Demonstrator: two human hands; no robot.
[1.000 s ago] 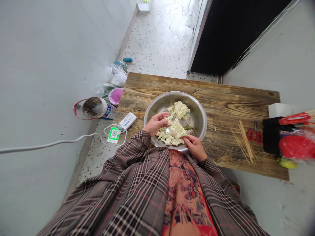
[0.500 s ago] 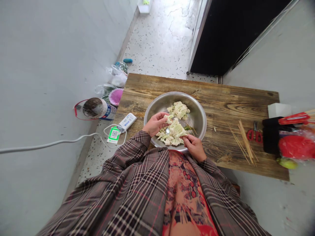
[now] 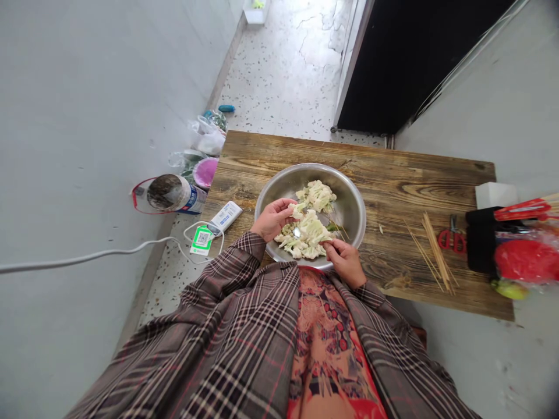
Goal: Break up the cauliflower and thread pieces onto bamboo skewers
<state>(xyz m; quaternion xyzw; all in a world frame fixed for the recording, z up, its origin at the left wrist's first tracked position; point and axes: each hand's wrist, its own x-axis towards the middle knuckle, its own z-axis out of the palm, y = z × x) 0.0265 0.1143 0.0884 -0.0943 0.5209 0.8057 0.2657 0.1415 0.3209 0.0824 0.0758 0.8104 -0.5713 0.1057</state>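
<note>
1. At the table's [image 3: 406, 192] left end, we note a white power bank [image 3: 227, 215] and a green-bordered card [image 3: 202, 238], with a white cable [image 3: 105, 251] looping around them.
2. The left hand [image 3: 275, 220] is over the left part of the metal basin [image 3: 353, 203]. Its thumb and index finger are drawn to a narrow pinch on a small floret [image 3: 298, 210].
3. The main cauliflower cluster [image 3: 312, 226] is inside the basin area, between the hands, above other loose pieces. We judge that a loose pinch could let the floret slip, and that uneven pulling or squeezing could crumble the cluster. As far as we can judge, its long axis runs obliquely, from the left hand's side down towards the right; its narrow end points at the right fingers. We cannot tell whether a stick passes through it.
4. A further cauliflower heap [image 3: 318, 195] lies in the basin's far part.
5. The right hand [image 3: 346, 263] has its fingertips closed on the cluster's lower right end; the exact contact is hidden.
6. Further right lie thin sticks [image 3: 438, 254], then red-handled scissors [image 3: 453, 237], well apart from both hands.
</note>
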